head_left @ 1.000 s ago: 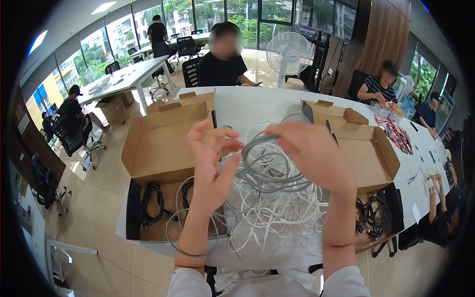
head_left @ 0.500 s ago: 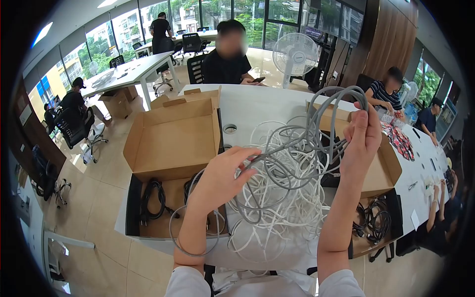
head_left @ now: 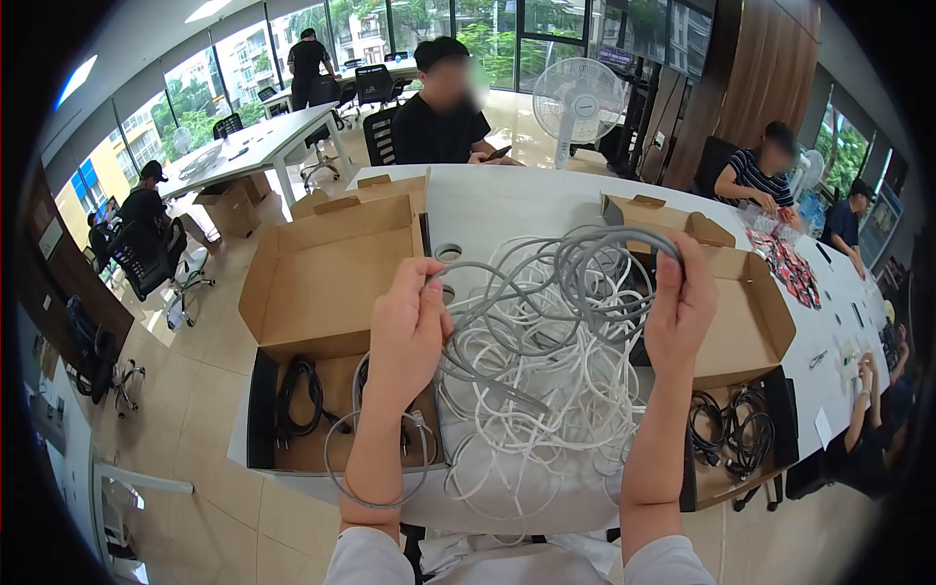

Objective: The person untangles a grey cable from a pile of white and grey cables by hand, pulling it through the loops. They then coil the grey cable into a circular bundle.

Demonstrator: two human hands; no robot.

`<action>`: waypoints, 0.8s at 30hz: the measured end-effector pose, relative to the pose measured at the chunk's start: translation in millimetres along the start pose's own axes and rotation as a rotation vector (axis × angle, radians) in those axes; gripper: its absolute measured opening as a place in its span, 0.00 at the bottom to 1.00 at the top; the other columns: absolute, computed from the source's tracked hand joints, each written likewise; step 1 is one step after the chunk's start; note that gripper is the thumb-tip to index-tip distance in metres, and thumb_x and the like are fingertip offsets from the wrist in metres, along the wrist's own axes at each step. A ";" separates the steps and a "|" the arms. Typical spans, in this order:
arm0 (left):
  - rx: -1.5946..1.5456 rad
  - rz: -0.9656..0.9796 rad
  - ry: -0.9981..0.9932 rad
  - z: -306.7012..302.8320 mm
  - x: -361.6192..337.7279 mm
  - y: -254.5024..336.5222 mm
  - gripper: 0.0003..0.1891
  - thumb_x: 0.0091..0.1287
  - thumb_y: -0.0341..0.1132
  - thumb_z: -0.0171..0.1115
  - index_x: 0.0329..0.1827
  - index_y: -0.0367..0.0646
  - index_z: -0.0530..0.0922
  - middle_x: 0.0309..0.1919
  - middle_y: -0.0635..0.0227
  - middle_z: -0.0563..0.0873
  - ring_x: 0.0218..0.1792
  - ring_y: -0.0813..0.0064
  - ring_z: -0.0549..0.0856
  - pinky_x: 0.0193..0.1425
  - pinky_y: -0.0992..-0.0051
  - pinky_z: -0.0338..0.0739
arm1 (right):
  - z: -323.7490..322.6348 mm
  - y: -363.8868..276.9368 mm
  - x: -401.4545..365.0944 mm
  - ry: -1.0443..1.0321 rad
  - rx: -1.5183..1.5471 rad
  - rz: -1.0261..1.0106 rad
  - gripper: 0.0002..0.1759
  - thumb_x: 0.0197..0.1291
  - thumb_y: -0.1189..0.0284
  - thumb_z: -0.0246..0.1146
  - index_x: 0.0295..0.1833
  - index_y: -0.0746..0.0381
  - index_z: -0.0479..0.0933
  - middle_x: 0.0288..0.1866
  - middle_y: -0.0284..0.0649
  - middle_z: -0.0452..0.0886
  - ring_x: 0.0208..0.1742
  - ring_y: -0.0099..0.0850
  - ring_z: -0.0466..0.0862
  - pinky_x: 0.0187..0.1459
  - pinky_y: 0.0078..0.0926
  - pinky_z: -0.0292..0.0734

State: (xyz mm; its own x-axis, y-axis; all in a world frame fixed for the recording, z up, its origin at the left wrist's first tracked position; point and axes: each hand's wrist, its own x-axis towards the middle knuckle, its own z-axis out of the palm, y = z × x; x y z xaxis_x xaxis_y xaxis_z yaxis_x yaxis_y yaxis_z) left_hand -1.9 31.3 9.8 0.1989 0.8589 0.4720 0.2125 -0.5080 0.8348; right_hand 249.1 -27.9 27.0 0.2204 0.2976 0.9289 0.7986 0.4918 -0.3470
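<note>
My right hand (head_left: 682,304) is closed around one side of a coiled grey cable (head_left: 585,268), held above the table. Pinched in my left hand (head_left: 413,317) is another stretch of the same cable, with a loop hanging by my left forearm. Beneath and between both hands lies a tangled heap of white cables (head_left: 565,409). An open cardboard box (head_left: 327,273) on the left holds black cables (head_left: 300,398). More black cables (head_left: 746,434) lie in the open box (head_left: 746,322) on the right.
Across the white table (head_left: 487,200) sits a person (head_left: 439,117) with a phone. Another person (head_left: 760,175) is at the right near red packets (head_left: 785,268). A white fan (head_left: 577,102) stands behind the table, and a second table (head_left: 244,146) is at the far left.
My right hand has lowered with the coil and moved left. My left hand has moved left and up, closing on the cable, so the strand between the hands is more spread.
</note>
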 end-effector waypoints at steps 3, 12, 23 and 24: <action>-0.172 -0.039 0.031 -0.2 1.3 -6.6 0.09 0.74 0.32 0.43 0.50 0.39 0.68 0.14 0.74 0.70 0.14 0.87 0.67 0.19 0.83 0.64 | -0.4 -9.0 -1.2 -0.075 -0.021 -0.063 0.06 0.63 0.79 0.55 0.44 0.67 0.76 0.27 0.40 0.72 0.24 0.31 0.70 0.26 0.24 0.64; -0.452 0.048 0.223 2.0 1.2 -2.5 0.11 0.76 0.34 0.38 0.55 0.38 0.64 0.20 0.65 0.78 0.08 0.87 0.65 0.12 0.87 0.58 | 19.5 -13.4 -14.9 -0.183 -0.272 -0.292 0.16 0.41 0.85 0.61 0.40 0.63 0.78 0.26 0.36 0.72 0.26 0.32 0.74 0.26 0.27 0.71; -0.590 0.323 0.397 2.3 -1.8 -0.2 0.11 0.76 0.36 0.39 0.54 0.41 0.66 0.51 0.45 0.80 0.08 0.91 0.60 0.13 0.89 0.52 | 30.9 -25.4 -33.8 -0.700 -0.325 -0.226 0.19 0.45 0.81 0.58 0.47 0.62 0.73 0.32 0.36 0.73 0.34 0.33 0.76 0.34 0.30 0.73; -0.574 0.359 0.394 2.4 -1.9 -1.6 0.11 0.76 0.36 0.39 0.55 0.41 0.66 0.52 0.44 0.79 0.09 0.91 0.61 0.14 0.89 0.52 | 31.5 -26.7 -35.9 -0.733 -0.324 -0.203 0.19 0.46 0.81 0.58 0.48 0.63 0.73 0.33 0.37 0.73 0.35 0.34 0.76 0.35 0.31 0.73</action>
State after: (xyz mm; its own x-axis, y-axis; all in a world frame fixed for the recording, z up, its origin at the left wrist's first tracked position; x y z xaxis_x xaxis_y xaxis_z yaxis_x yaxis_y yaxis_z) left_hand -0.3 30.3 6.9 -0.2156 0.6630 0.7169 -0.3499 -0.7379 0.5772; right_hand 202.2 -25.9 -1.2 -0.2776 0.7418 0.6105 0.9301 0.3666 -0.0226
